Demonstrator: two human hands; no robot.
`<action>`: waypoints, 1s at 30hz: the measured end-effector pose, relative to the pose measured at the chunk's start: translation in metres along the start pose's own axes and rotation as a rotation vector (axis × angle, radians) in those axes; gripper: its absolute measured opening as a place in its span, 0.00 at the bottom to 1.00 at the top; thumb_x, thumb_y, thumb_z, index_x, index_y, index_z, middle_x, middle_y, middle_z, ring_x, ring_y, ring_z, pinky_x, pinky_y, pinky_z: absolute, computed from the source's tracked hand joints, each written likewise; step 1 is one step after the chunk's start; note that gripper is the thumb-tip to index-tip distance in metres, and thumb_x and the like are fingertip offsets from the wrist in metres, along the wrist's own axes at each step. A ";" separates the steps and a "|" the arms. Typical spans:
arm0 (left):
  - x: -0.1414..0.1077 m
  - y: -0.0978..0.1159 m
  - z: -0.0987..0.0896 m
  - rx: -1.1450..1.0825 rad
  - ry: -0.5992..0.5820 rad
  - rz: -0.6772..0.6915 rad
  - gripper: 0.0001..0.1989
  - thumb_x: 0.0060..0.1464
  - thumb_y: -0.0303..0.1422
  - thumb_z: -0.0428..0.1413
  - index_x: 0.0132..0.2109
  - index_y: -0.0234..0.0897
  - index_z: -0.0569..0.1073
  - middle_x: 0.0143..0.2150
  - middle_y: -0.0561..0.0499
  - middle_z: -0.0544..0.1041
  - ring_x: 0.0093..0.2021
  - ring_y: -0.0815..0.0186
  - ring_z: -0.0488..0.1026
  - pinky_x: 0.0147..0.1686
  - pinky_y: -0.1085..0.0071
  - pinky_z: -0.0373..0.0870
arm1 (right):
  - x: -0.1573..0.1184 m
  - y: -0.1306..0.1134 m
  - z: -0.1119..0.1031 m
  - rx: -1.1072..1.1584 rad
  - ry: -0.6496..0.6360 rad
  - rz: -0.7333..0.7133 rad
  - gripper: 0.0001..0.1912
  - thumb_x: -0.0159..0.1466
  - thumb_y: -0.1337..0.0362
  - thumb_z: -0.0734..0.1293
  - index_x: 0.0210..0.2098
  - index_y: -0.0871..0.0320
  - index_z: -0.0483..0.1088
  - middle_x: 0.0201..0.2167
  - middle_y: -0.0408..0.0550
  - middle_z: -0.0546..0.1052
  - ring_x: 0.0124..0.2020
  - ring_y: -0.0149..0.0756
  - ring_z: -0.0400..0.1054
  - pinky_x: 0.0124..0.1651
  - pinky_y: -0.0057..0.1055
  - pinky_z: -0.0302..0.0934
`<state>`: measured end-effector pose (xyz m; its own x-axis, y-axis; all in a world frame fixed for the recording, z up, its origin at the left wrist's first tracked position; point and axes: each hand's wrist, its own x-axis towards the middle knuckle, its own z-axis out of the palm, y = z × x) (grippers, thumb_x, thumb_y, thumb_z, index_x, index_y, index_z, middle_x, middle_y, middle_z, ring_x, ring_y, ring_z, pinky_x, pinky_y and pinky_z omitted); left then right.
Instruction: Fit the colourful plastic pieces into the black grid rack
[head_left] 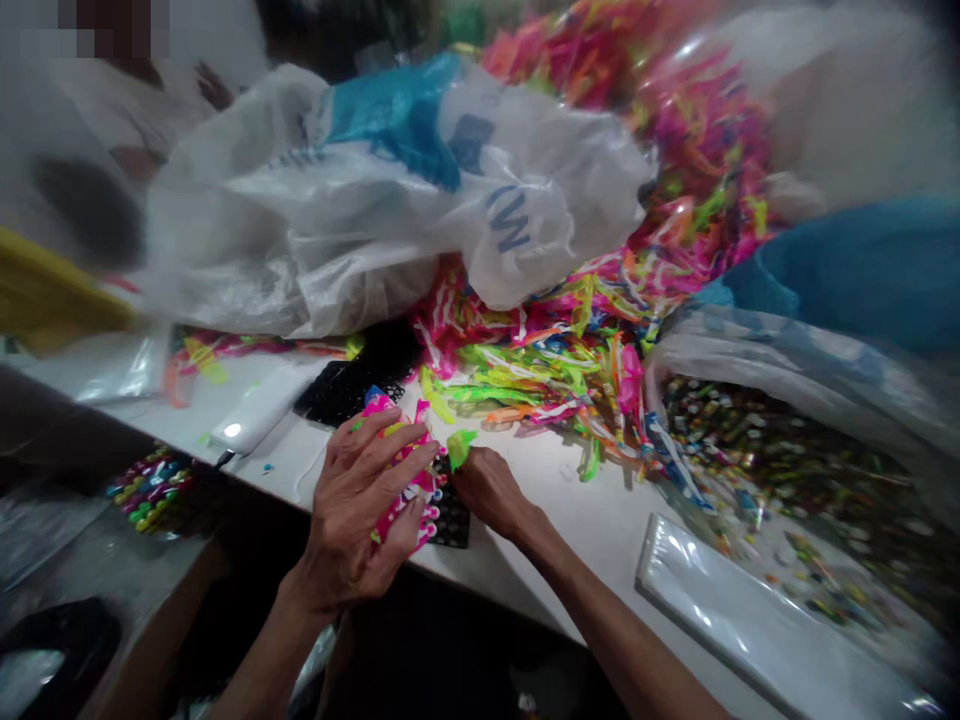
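Note:
My left hand [358, 510] grips a bundle of bright plastic strips [405, 470], mostly pink with some yellow and green, above the front edge of a white table [570, 510]. A black perforated tray [452, 515] lies under the bundle. My right hand [489, 487] is closed beside it, pinching a single green strip [460, 446] at its fingertips. The two hands almost touch over the tray.
A big heap of neon strips [600, 330] covers the table's middle and back. White plastic bags [360, 210] lie behind; a clear bag of small coloured pieces [787, 450] sits right. A flat clear packet [750, 620], a white device [259, 415] and another black tray [352, 385] lie nearby.

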<state>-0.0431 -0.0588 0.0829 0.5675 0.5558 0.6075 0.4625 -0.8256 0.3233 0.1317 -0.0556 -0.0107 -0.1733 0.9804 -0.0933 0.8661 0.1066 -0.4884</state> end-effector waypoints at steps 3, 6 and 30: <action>0.008 0.004 -0.007 0.122 -0.177 0.031 0.25 0.51 0.29 0.52 0.58 0.40 0.62 0.60 0.46 0.62 0.60 0.50 0.55 0.54 0.47 0.55 | 0.006 -0.012 -0.003 -0.126 -0.054 -0.022 0.12 0.60 0.72 0.55 0.38 0.61 0.68 0.34 0.54 0.75 0.33 0.37 0.68 0.31 0.28 0.50; 0.011 0.005 -0.013 0.224 -0.256 0.014 0.26 0.53 0.31 0.51 0.60 0.42 0.58 0.60 0.48 0.62 0.60 0.51 0.55 0.52 0.50 0.56 | 0.006 -0.016 -0.008 -0.123 -0.110 -0.021 0.11 0.60 0.68 0.57 0.36 0.60 0.70 0.34 0.54 0.75 0.34 0.38 0.68 0.31 0.28 0.50; 0.002 -0.014 -0.012 0.107 -0.113 0.063 0.24 0.53 0.30 0.50 0.58 0.43 0.61 0.59 0.48 0.63 0.60 0.51 0.56 0.54 0.51 0.55 | -0.023 0.013 -0.036 0.217 0.197 0.040 0.13 0.60 0.63 0.62 0.44 0.59 0.69 0.33 0.46 0.76 0.29 0.30 0.68 0.32 0.24 0.56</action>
<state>-0.0569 -0.0477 0.0882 0.6677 0.5160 0.5366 0.4904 -0.8472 0.2043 0.1637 -0.0705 0.0163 -0.0277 0.9987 0.0438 0.7462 0.0498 -0.6638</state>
